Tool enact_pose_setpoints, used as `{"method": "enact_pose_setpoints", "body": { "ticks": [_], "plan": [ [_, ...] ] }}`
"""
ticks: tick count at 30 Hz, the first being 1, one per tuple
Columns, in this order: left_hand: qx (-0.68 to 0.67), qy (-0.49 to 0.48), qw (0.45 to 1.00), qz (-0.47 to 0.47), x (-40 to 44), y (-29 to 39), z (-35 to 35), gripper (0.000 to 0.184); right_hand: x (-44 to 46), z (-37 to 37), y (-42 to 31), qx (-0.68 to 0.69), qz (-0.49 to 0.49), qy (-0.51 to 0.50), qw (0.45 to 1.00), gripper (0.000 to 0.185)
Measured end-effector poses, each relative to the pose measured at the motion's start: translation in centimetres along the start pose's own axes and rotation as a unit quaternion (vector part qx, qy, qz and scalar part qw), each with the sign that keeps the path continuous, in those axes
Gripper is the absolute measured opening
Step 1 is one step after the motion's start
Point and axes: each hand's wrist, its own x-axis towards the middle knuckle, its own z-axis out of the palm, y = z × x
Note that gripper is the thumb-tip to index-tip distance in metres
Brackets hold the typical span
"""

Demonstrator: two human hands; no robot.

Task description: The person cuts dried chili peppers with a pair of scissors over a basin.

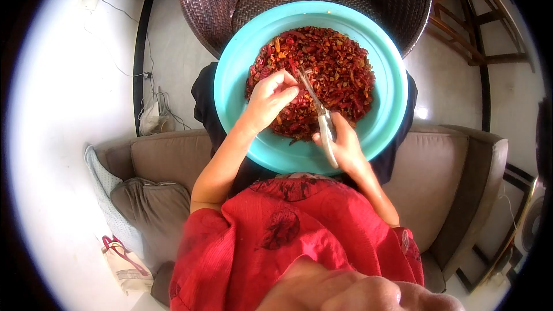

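Observation:
A wide turquoise basin [389,80] rests on my lap, holding a heap of dried red chili pieces [340,63]. My right hand [344,144] is closed round the pale handles of a pair of scissors [324,126], whose blades point up and left over the chilies. Left of the blades, my left hand [272,98] is closed in a pinch above the heap. What its fingertips hold is too small to make out, though a reddish bit shows beside them near the blades.
Beyond the basin stands a large dark woven basket [201,6] with red bits inside. A brown sofa [438,178] lies behind and to both sides. Wooden chair legs [461,34] are at upper right, cables [151,75] and a tote bag [128,265] at left.

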Motion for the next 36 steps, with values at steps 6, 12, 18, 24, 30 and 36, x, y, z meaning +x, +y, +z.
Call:
{"method": "enact_pose_setpoints", "body": {
  "ticks": [6, 12, 18, 24, 30, 36],
  "plan": [
    [-0.02, -0.032, 0.999, -0.006, 0.0, -0.3, 0.2, 0.005, 0.0, 0.3, -0.2, -0.048, -0.045, 0.033, 0.997, 0.052],
    [0.019, -0.02, 1.0, -0.009, 0.3, -1.0, -0.4, 0.005, 0.2, 0.2, 0.1, 0.023, 0.003, -0.004, 1.0, 0.042],
    [-0.013, 0.005, 1.0, 0.006, 0.0, -0.2, 0.1, 0.006, 0.0, 0.0, -0.1, -0.023, -0.014, 0.013, 1.0, 0.053],
    [-0.015, -0.014, 1.0, 0.001, 0.1, -0.8, -0.1, 0.004, 0.0, 0.1, 0.1, -0.032, -0.028, 0.009, 0.999, 0.057],
    [-0.036, -0.015, 0.999, 0.006, 0.0, -0.2, 0.2, 0.003, -0.1, 0.1, -0.4, -0.045, -0.045, 0.022, 0.998, 0.059],
    [-0.013, -0.036, 0.999, 0.002, 0.1, -0.5, 0.0, 0.004, 0.2, 0.2, -0.2, -0.033, -0.026, 0.005, 0.999, 0.049]
  ]
}}
